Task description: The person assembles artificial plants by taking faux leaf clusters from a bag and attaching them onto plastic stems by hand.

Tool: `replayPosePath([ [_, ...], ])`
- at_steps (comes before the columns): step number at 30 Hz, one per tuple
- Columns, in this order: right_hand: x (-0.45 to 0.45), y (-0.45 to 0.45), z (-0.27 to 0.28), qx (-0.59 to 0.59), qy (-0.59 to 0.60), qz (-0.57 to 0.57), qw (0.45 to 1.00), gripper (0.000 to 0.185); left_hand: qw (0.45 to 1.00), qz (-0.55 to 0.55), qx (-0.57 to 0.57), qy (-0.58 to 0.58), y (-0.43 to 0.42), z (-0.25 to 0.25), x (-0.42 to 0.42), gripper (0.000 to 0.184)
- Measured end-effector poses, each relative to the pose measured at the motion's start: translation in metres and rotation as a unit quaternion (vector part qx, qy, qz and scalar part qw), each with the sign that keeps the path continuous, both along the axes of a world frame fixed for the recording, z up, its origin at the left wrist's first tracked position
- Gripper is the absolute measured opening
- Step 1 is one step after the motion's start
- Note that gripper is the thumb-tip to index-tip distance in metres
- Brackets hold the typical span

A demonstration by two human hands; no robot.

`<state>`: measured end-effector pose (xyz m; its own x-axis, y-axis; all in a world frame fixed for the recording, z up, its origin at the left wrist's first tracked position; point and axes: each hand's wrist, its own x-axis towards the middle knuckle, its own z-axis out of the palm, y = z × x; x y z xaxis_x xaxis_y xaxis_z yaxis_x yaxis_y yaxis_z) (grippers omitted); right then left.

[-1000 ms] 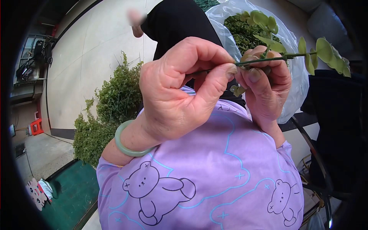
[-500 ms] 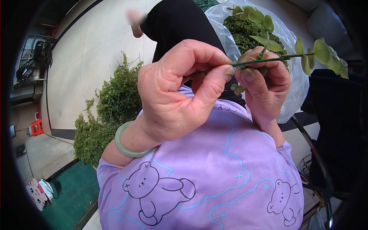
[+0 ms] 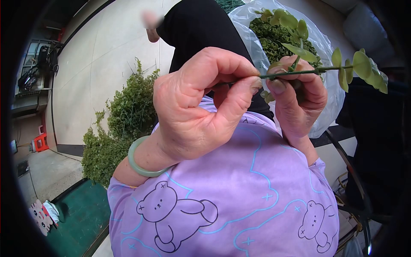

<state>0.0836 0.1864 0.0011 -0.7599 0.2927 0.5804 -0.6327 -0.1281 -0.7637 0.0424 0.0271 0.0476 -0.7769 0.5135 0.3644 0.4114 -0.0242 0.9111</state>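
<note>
Between the thumb and forefinger of my left hand (image 3: 201,103) is the thin dark green stem (image 3: 267,76), pinched at its left part. Close beside it, my right hand (image 3: 302,96) is closed on the same stem, its thumb below and its curled fingers behind. Rounded green leaves (image 3: 361,64) spread from the stem's right end, and a leafy side shoot (image 3: 287,19) rises above my right hand. A few small leaves show between the hands. My fingertips partly hide the stem's left part and the joint of the side shoot.
A clear plastic bag (image 3: 332,96) holding greenery stands beyond my right hand. Bushy green foliage (image 3: 128,111) lies on the floor at left. A dark green surface (image 3: 81,218) carries a pink figure (image 3: 40,216). Beyond it is a red stool (image 3: 41,141). My black-clad leg (image 3: 205,30) extends forward.
My hands have moved slightly apart, exposing more stem between them. The leafy right end has dipped slightly since half a second ago. Both hands keep their pinch.
</note>
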Motion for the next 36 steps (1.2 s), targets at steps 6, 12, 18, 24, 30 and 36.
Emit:
replayPosePath([
  [6,0.000,0.000,0.000,-0.015,-0.008,0.020,1.000,0.019,0.999,0.009,-0.031,0.007,0.000,0.001,0.000,0.012],
  [12,0.006,0.001,0.001,-0.023,-0.054,0.040,0.997,0.024,0.996,0.013,-0.069,0.051,-0.001,0.002,-0.001,0.011],
  [18,-0.001,0.002,0.003,-0.011,-0.034,0.052,0.998,0.012,0.994,0.010,-0.086,0.070,0.001,0.001,-0.002,0.009],
  [24,-0.008,0.005,0.004,-0.011,-0.088,0.072,0.993,0.006,0.995,-0.032,-0.023,-0.097,0.011,-0.014,-0.018,0.010],
  [30,-0.008,0.016,0.000,0.007,-0.186,0.142,0.972,0.007,0.991,-0.025,-0.122,0.040,0.007,-0.025,-0.018,0.011],
  [36,-0.022,0.029,-0.012,-0.035,-0.135,0.210,0.968,0.016,0.995,-0.008,-0.095,-0.038,0.015,-0.028,-0.014,0.013],
])
